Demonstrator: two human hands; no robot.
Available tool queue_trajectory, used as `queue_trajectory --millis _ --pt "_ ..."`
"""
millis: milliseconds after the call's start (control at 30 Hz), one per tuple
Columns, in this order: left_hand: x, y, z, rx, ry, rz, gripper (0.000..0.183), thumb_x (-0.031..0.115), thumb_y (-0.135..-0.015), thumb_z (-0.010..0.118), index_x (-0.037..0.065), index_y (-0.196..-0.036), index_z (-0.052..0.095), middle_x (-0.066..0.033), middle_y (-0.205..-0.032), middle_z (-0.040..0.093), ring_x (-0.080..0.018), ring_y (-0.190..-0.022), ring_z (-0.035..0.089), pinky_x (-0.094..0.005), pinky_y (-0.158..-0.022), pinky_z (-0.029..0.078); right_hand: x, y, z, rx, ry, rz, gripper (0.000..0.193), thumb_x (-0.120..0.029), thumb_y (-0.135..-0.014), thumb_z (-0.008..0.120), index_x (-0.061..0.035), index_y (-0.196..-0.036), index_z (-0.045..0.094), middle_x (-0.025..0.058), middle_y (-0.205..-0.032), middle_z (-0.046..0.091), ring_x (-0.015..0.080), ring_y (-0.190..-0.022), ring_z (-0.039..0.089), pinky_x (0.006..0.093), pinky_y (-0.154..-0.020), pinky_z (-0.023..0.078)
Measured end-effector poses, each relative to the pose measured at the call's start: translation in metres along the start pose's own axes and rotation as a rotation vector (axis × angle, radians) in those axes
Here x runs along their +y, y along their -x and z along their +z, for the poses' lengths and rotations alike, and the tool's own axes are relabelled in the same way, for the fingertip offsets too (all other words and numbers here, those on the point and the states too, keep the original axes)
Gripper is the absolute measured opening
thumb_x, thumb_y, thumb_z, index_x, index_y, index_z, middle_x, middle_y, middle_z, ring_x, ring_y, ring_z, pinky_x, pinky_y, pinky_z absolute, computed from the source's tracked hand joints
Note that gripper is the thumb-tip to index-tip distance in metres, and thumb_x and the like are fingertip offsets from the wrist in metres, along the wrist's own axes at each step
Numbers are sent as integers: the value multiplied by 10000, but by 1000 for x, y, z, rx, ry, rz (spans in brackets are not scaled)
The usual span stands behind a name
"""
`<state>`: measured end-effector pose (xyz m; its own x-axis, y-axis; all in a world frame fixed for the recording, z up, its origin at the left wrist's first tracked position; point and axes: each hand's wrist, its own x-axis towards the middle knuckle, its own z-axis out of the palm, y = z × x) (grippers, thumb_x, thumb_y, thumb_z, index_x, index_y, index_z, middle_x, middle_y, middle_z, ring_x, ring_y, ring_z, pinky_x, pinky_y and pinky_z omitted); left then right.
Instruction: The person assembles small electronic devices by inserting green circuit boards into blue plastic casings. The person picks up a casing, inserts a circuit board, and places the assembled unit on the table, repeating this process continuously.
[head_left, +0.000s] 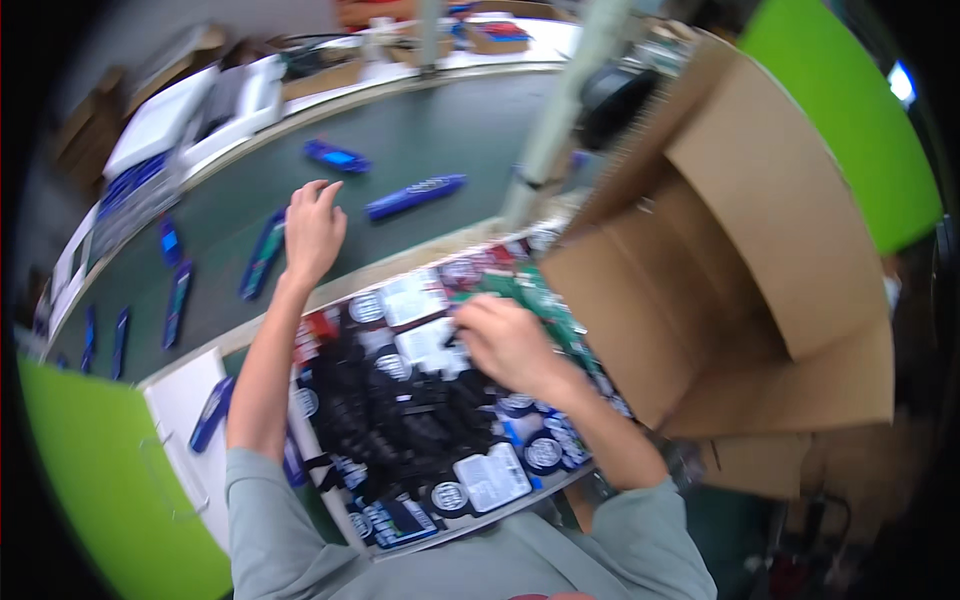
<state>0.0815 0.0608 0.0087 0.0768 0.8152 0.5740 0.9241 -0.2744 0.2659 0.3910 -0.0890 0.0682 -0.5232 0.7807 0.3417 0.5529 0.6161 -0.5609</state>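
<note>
My left hand (pixel 315 235) reaches over the green conveyor belt with its fingers apart and nothing seen in them. Just beside it lies a slim blue device (pixel 262 256) with a green part showing. Nearer to me, my right hand (pixel 505 340) hovers over a work surface covered in stickers (pixel 490 478), its fingers drawn together. A small dark piece shows at those fingertips; blur hides what it is. Below and left of this hand spreads a pile of small black parts (pixel 400 425). Green circuit boards (pixel 535 300) lie behind the right hand.
Several more blue devices, one of them (pixel 415 197) ahead of my left hand, rest along the belt (pixel 470 115). An open cardboard box (pixel 810 210) stands close on the right. A pale post (pixel 565 120) rises beyond the work surface. Green panels (pixel 110 470) flank both sides.
</note>
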Motion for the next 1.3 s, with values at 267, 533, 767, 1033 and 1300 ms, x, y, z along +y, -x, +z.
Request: queue_trajectory --millis 267,533,767,1033,1300 --pt "68 -36 87 -207 103 136 442 91 -915 646 38 -1350 587 -206 -1220 621 -392 -1170 577 -452 -994 477 -15 29 -17 280 -348 193 152 -24 -893 648 18 -1039 643 156 -952 644 281 -864 672 410 -776 526" --pt "72 2 0 -248 1036 -438 373 237 -1003 598 -6 -1280 654 -86 -1013 704 -154 -800 659 -277 -765 523 8 35 -21 505 -334 216 160 -54 -894 712 -15 -1048 691 79 -955 710 160 -879 672 310 -769 550" --pt "151 86 -115 -386 1541 -634 381 207 -1043 554 -43 -1329 579 -118 -1095 703 -186 -922 712 -288 -792 583 -32 -13 -27 503 -451 180 118 -3 -851 733 10 -969 725 72 -881 703 133 -779 650 285 -687 509" --pt "159 127 -132 -284 1543 -650 368 163 -1029 592 -47 -1331 588 -124 -1117 710 -160 -968 711 -287 -830 587 -74 -34 -3 470 29 -38 119 -68 -757 791 -52 -857 729 75 -883 551 261 -893 557 403 -773 395" --pt "168 139 -120 -16 1003 -427 248 42 -939 686 -59 -1166 674 -117 -913 727 -129 -782 698 -269 -677 558 -90 -24 1 568 62 147 535 -112 -731 839 -57 -1193 575 96 -943 543 295 -941 539 428 -855 383"
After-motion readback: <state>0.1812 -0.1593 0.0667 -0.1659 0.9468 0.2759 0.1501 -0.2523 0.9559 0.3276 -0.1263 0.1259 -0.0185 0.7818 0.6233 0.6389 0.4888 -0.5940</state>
